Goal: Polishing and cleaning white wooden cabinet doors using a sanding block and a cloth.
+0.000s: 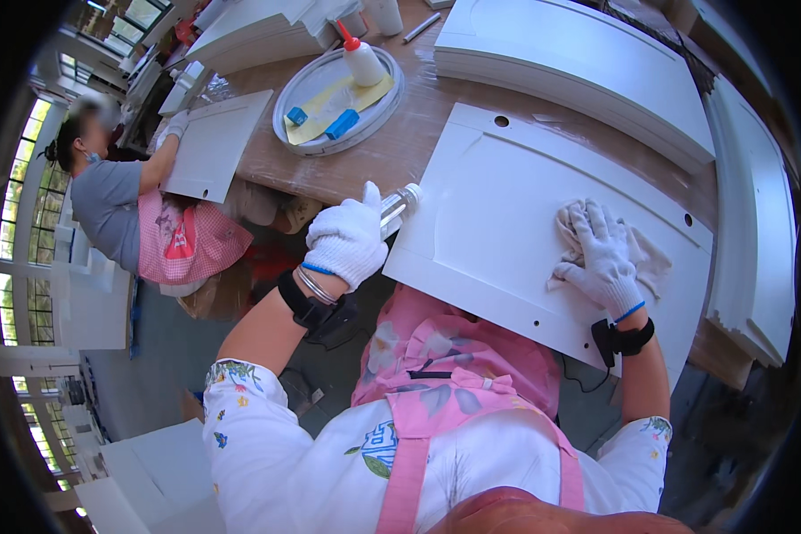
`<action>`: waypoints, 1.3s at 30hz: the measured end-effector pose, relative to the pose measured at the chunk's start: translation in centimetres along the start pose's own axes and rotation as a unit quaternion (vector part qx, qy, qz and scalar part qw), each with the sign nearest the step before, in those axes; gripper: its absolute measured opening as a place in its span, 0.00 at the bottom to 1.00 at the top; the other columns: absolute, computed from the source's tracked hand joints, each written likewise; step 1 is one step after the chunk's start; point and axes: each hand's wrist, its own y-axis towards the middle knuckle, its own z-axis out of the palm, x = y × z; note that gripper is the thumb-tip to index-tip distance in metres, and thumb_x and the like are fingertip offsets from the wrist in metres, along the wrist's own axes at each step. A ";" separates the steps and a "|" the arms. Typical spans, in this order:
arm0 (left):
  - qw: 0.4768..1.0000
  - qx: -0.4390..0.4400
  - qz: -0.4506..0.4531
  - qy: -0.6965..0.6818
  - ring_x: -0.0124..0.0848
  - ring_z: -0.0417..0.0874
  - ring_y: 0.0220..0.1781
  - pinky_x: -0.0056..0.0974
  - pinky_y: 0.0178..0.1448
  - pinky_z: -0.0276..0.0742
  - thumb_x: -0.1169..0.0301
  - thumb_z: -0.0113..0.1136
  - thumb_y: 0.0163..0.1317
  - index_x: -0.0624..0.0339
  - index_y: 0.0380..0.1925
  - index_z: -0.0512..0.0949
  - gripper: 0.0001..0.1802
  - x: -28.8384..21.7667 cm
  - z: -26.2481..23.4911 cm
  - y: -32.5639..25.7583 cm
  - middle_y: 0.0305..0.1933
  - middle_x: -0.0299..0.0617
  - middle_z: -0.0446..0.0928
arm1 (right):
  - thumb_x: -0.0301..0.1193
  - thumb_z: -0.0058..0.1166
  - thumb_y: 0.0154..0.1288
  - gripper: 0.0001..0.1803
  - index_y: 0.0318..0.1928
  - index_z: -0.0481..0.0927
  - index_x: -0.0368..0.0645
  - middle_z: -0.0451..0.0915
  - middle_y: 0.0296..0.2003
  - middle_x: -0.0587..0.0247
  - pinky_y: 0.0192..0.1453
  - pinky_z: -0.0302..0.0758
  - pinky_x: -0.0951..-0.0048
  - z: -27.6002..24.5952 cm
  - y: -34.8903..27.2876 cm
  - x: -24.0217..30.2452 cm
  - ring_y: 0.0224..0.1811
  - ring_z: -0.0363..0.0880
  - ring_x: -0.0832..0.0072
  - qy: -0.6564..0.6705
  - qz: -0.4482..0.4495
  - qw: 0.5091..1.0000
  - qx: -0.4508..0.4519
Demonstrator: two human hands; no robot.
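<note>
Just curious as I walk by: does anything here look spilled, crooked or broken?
Nothing spilled or broken. The white panel sticks out past the table edge toward the person; the right hand presses a cloth on it, the left hand holds a bottle.

The white panel (498, 205) is left bare at its centre, between the left hand (347, 238) with its clear bottle (399, 205) at nine o'clock and the right hand (607, 258) pressed on a cloth (641, 254) at four o'clock. Passage toward twelve o'clock is blocked by a stacked white panel (578, 71); toward eleven o'clock, a round tray (307, 142) with a glue bottle (363, 60) is met.
</note>
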 end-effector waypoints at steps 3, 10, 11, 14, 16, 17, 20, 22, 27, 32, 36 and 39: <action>0.998 0.033 -0.019 -0.040 0.49 0.83 0.29 0.53 0.30 0.80 0.59 0.62 0.49 0.66 0.66 0.61 0.44 -0.2 -0.5 2.3 0.33 0.55 0.77 | 0.46 0.67 0.48 0.51 0.73 0.61 0.47 0.56 0.73 0.50 0.80 0.43 0.50 -0.5 -0.1 0.3 0.76 0.50 0.48 0.009 0.005 1.000 0.009; 0.986 0.007 -0.045 -0.163 0.55 0.83 0.44 0.51 0.49 0.80 0.54 0.65 0.52 0.65 0.71 0.53 0.51 -0.7 -1.7 7.7 0.46 0.61 0.77 | 0.47 0.70 0.45 0.52 0.71 0.63 0.47 0.57 0.73 0.49 0.80 0.42 0.48 -0.1 0.3 -0.5 0.76 0.50 0.48 0.037 -0.024 0.999 -0.016; 0.975 -0.009 -0.048 -0.218 0.56 0.82 0.48 0.51 0.54 0.78 0.54 0.66 0.52 0.64 0.72 0.51 0.53 -0.8 -1.6 8.8 0.50 0.63 0.76 | 0.47 0.70 0.45 0.52 0.71 0.63 0.47 0.57 0.73 0.49 0.80 0.42 0.48 -0.1 0.4 -0.6 0.76 0.50 0.48 0.038 -0.026 0.999 -0.023; 0.938 -0.117 -0.038 -0.324 0.53 0.76 0.59 0.50 0.63 0.72 0.59 0.71 0.51 0.62 0.74 0.46 0.56 -0.3 1.0 12.7 0.61 0.63 0.70 | 0.46 0.71 0.44 0.50 0.69 0.66 0.45 0.59 0.71 0.47 0.79 0.43 0.45 0.2 0.2 -0.8 0.75 0.52 0.46 0.051 -0.043 0.997 -0.039; 0.859 -0.232 -0.027 -0.457 0.46 0.71 0.66 0.45 0.69 0.67 0.67 0.74 0.49 0.57 0.74 0.47 0.57 -0.5 2.2 15.8 0.65 0.56 0.66 | 0.46 0.71 0.43 0.51 0.69 0.66 0.45 0.59 0.71 0.46 0.79 0.43 0.44 -0.2 0.1 -0.8 0.75 0.51 0.45 0.056 -0.042 0.997 -0.034; 0.859 -0.241 -0.026 -0.451 0.46 0.71 0.66 0.45 0.69 0.67 0.67 0.74 0.49 0.57 0.74 0.47 0.57 -0.5 2.0 17.3 0.65 0.56 0.66 | 0.46 0.71 0.42 0.51 0.69 0.66 0.45 0.58 0.71 0.45 0.79 0.42 0.44 -0.2 0.1 -0.8 0.75 0.51 0.43 0.060 -0.041 0.997 -0.022; 0.754 -0.251 -0.051 -0.605 0.47 0.67 0.68 0.45 0.70 0.65 0.68 0.75 0.46 0.57 0.68 0.52 0.52 -0.5 1.9 22.1 0.66 0.53 0.64 | 0.45 0.73 0.41 0.50 0.68 0.68 0.47 0.60 0.70 0.45 0.78 0.43 0.40 -0.4 -0.2 -1.3 0.74 0.52 0.42 0.074 -0.068 0.995 -0.021; 0.759 -0.280 -0.053 -0.585 0.46 0.67 0.68 0.45 0.70 0.66 0.68 0.75 0.46 0.57 0.67 0.54 0.50 -0.4 2.2 25.2 0.65 0.52 0.64 | 0.45 0.73 0.39 0.48 0.65 0.71 0.49 0.63 0.68 0.45 0.77 0.45 0.38 -0.7 -0.2 -1.5 0.73 0.54 0.43 0.080 -0.086 0.993 -0.010; 0.757 -0.257 -0.102 -0.592 0.47 0.70 0.66 0.45 0.69 0.66 0.66 0.76 0.47 0.57 0.65 0.56 0.48 -0.9 2.3 28.7 0.63 0.52 0.67 | 0.41 0.71 0.43 0.39 0.61 0.76 0.50 0.67 0.66 0.49 0.75 0.52 0.41 -0.2 0.1 -1.0 0.69 0.60 0.46 0.062 -0.088 0.992 -0.060; 0.773 -0.213 -0.100 -0.590 0.44 0.67 0.71 0.44 0.72 0.64 0.64 0.74 0.53 0.63 0.70 0.52 0.50 0.4 3.1 27.1 0.69 0.55 0.64 | 0.34 0.68 0.48 0.30 0.56 0.80 0.49 0.73 0.61 0.52 0.69 0.63 0.48 1.3 1.6 -1.2 0.63 0.68 0.49 0.041 -0.091 0.990 -0.101; 0.721 -0.151 -0.043 -0.675 0.48 0.70 0.69 0.44 0.69 0.68 0.64 0.71 0.57 0.65 0.70 0.54 0.47 2.3 4.2 19.5 0.66 0.62 0.66 | 0.30 0.65 0.53 0.23 0.52 0.82 0.45 0.79 0.52 0.54 0.59 0.74 0.60 -0.2 3.3 -2.0 0.54 0.77 0.55 0.080 -0.132 0.984 -0.089; 0.708 -0.098 -0.050 -0.697 0.46 0.73 0.67 0.45 0.68 0.72 0.63 0.68 0.61 0.66 0.68 0.59 0.40 2.9 5.0 10.2 0.65 0.63 0.68 | 0.29 0.61 0.58 0.19 0.51 0.82 0.42 0.80 0.49 0.54 0.56 0.76 0.65 -1.1 4.9 -2.4 0.50 0.79 0.57 0.267 -0.015 0.963 0.005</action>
